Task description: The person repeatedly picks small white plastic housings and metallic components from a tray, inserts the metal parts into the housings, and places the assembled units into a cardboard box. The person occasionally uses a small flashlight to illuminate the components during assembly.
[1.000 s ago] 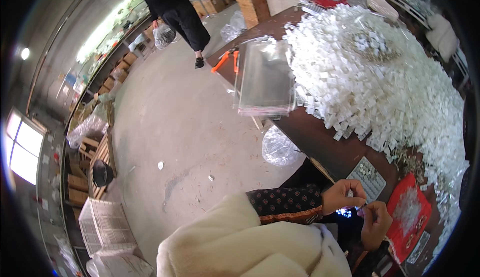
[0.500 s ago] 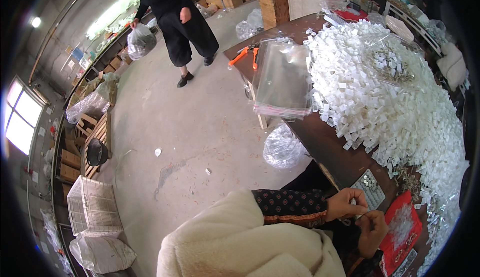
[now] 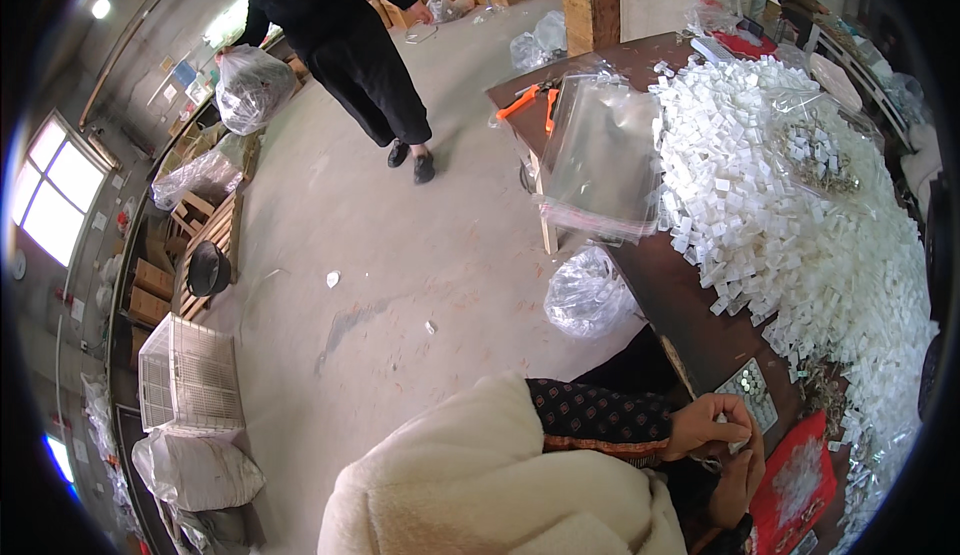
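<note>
The left hand has a narrow grip, thumb and forefinger pinching a small whitish piece located between both hands, beside the desk. The right hand adjoins it; its grip cannot be determined. A grey tray and red sheet lie nearby.

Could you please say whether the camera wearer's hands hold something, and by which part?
A small pale thing shows where the left hand and right hand come together; which hand grips it, and where, cannot be told.
</note>
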The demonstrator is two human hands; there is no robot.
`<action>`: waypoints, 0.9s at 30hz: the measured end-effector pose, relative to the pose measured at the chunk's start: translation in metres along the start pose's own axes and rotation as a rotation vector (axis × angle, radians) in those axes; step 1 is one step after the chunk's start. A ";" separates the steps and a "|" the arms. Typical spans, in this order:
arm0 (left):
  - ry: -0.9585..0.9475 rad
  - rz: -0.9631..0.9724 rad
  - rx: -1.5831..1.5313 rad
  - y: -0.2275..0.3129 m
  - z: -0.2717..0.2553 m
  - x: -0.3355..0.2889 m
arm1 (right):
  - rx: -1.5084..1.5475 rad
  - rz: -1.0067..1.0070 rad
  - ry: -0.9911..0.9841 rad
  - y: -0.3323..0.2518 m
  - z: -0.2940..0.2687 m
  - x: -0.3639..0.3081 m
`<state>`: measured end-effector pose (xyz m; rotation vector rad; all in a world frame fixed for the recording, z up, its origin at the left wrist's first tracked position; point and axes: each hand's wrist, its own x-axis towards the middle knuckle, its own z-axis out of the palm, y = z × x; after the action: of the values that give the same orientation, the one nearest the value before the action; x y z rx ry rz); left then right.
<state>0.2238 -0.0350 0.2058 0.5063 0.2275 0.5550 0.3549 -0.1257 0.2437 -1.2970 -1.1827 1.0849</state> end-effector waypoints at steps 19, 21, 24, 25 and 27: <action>0.031 -0.028 -0.171 -0.013 -0.015 0.015 | -0.275 0.023 0.157 0.007 -0.016 -0.002; 0.038 -0.051 -0.173 -0.011 -0.014 0.013 | -0.294 0.048 0.155 0.009 -0.018 -0.003; 0.042 -0.061 -0.167 -0.009 -0.012 0.012 | -0.264 0.091 0.118 0.009 -0.020 -0.003; 0.047 -0.057 -0.162 -0.009 -0.012 0.012 | -0.282 0.078 0.114 0.007 -0.020 -0.003; 0.045 -0.041 -0.152 -0.010 -0.014 0.014 | -0.347 0.063 0.111 0.006 -0.021 0.001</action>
<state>0.2350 -0.0293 0.1878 0.3415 0.2355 0.5397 0.3761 -0.1274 0.2396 -1.6487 -1.2904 0.8633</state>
